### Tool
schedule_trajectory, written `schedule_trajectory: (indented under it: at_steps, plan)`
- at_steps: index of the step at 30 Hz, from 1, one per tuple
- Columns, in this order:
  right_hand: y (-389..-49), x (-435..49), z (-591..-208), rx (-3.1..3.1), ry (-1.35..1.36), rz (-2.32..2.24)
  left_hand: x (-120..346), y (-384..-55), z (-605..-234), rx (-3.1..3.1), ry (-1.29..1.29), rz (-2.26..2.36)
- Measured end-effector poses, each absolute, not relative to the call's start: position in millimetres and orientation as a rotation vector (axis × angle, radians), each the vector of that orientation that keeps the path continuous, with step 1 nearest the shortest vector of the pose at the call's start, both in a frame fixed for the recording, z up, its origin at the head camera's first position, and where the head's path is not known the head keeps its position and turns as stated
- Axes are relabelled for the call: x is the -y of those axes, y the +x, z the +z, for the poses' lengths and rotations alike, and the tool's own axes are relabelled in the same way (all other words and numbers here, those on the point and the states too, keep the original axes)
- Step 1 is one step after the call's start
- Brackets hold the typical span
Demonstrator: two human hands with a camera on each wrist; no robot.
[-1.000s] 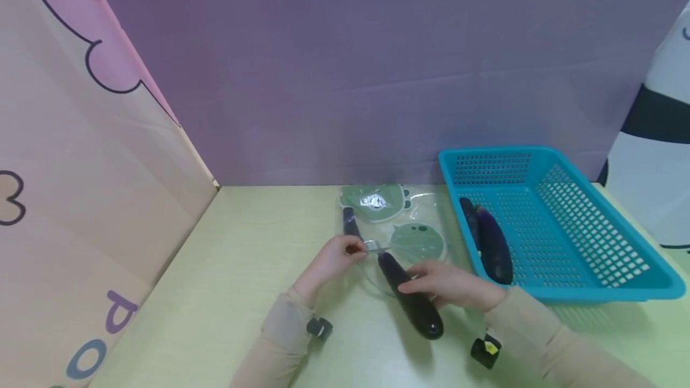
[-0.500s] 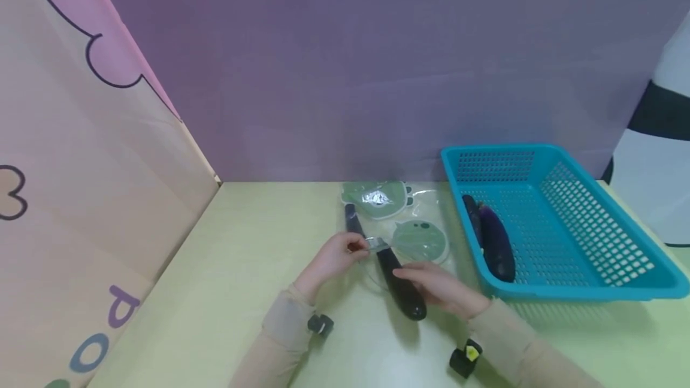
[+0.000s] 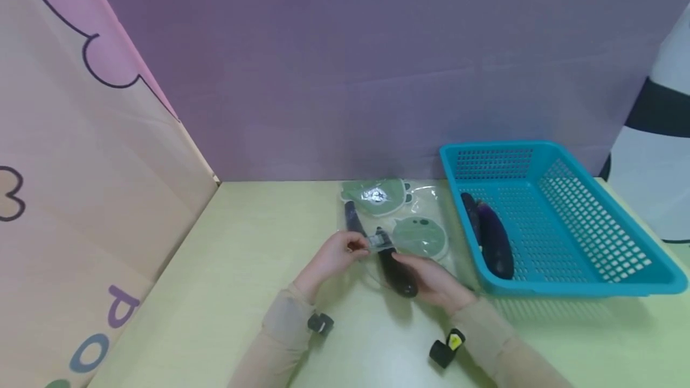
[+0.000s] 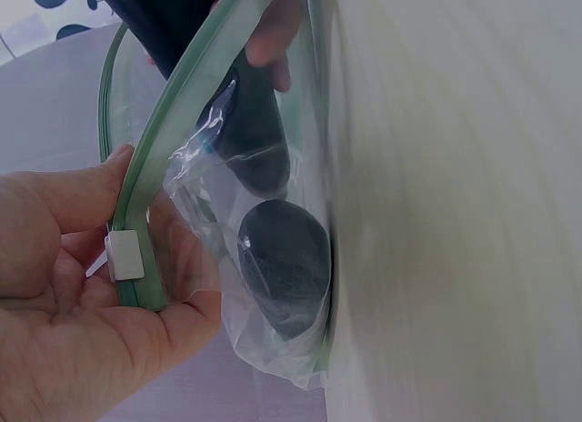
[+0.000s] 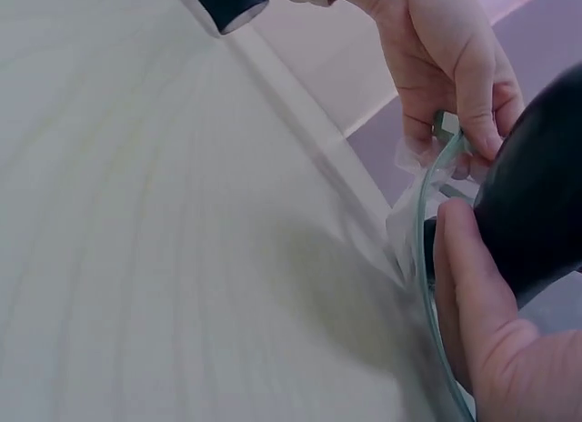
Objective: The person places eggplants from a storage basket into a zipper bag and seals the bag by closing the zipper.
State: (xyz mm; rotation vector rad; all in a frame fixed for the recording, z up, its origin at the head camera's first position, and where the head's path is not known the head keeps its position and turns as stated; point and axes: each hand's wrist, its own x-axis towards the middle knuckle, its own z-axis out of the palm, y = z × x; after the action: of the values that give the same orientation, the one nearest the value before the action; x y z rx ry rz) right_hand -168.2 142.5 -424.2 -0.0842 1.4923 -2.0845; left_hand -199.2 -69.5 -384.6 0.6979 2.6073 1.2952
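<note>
My left hand point(image 3: 339, 253) pinches the mouth of a clear zip bag point(image 3: 420, 237) with green animal prints. In the left wrist view the bag's green zip edge carries a white slider point(image 4: 125, 255) beside the fingers. One eggplant point(image 3: 354, 218) lies inside, along the bag's left side. My right hand point(image 3: 433, 280) grips a second eggplant point(image 3: 398, 274), its narrow end within the bag's mouth and its thick end pointing back toward me. The right wrist view has this dark eggplant point(image 5: 546, 185) large at the right, with fingers along its underside.
To the right stands a blue perforated basket point(image 3: 582, 291), with a plump eggplant point(image 3: 495, 243) and a slimmer eggplant point(image 3: 471, 214) along its left wall. A purple backdrop point(image 3: 323, 76) rises behind the pale table point(image 3: 269, 226), and a printed panel point(image 3: 81, 196) borders the left.
My right hand has moved forward and left, carrying the eggplant from beside the bag's mouth to partly inside it. The left hand has stayed almost in place at the bag's edge.
</note>
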Motion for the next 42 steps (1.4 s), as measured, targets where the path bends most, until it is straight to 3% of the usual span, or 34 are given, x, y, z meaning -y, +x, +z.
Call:
schedule_trajectory:
  at_steps: [17,29,42]
  plan:
    - [-182,-134,-426,-1.204,-0.038,-2.348,67,-199,-382,-2.613,0.688,1.290]
    - [-189,-120,-427,-1.018,0.156,-2.468,69,-198,-384,-2.617,0.718,1.292]
    - [-192,-117,-428,-1.073,0.204,-2.470,69,-198,-383,-2.613,0.705,1.304]
